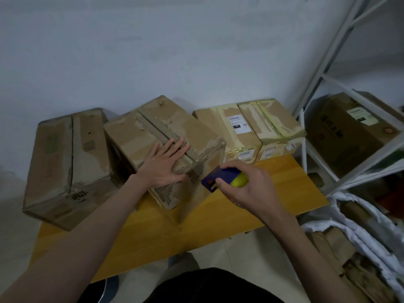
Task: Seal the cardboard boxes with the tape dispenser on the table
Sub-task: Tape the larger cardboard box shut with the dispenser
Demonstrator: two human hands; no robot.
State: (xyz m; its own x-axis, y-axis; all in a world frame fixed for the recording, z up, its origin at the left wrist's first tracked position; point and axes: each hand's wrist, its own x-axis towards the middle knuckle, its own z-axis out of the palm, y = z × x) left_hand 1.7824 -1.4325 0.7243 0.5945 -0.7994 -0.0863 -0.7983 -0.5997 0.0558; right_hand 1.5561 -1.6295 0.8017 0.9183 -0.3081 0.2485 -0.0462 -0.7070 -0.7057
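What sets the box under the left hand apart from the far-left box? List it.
The middle box sits turned at an angle, with the left hand flat on its seam; the far-left box is untouched. The middle box rises higher; the far-left box lies lower. Both are worn brown cardboard on the table.

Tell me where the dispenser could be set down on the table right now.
Bare wood lies in front of the two taped boxes, right of the middle box, and along the table near edge. The back is crowded with boxes; the left hand presses the middle one, the right hand holds the tape dispenser.
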